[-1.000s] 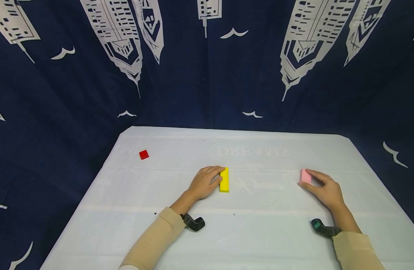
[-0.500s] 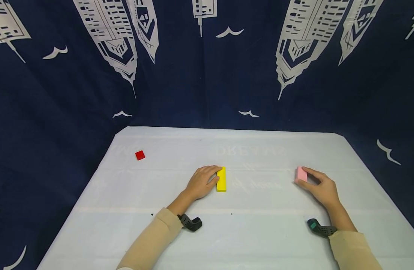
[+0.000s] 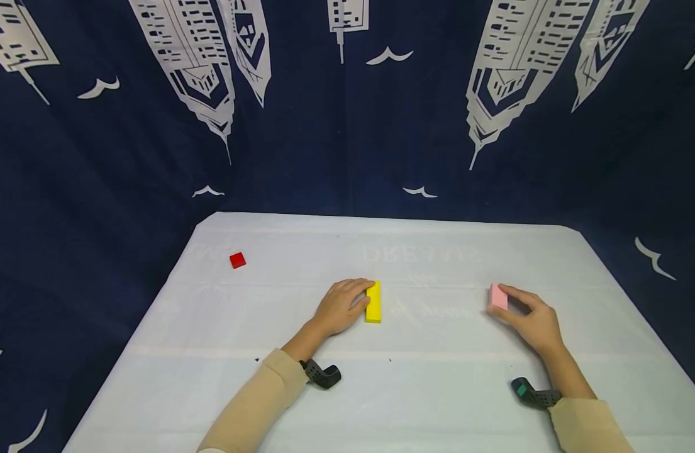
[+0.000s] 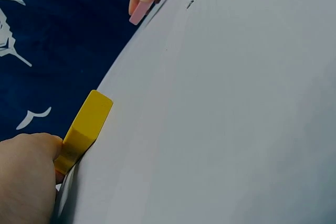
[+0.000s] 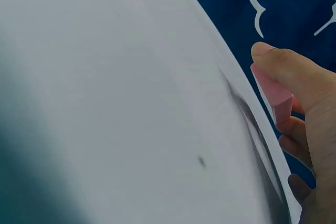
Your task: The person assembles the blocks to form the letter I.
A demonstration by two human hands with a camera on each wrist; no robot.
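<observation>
Near the middle of the white-covered table, my left hand [image 3: 338, 308] holds a long yellow block [image 3: 374, 303] from its left side, thumb and fingers at its edge. In the left wrist view the thumb lies against the face of that yellow block [image 4: 86, 124], and most of the fingers are hidden. Farther right, my right hand [image 3: 534, 321] pinches a pink block [image 3: 498, 298] between thumb and fingers. The right wrist view shows the thumb over the pink block [image 5: 274, 94] with fingertips behind it. A small red square block [image 3: 238, 260] lies at the far left, apart from both hands.
The white tabletop [image 3: 426, 390] has a far edge against a dark blue curtain [image 3: 336, 145] printed with white buildings and birds. Each wrist wears a dark strapped device, such as the left one [image 3: 323, 375]. Small dark specks dot the cloth.
My right hand has moved left with the pink block, bringing it closer to the yellow one. The left hand and yellow block keep their place; the head view shifts slightly.
</observation>
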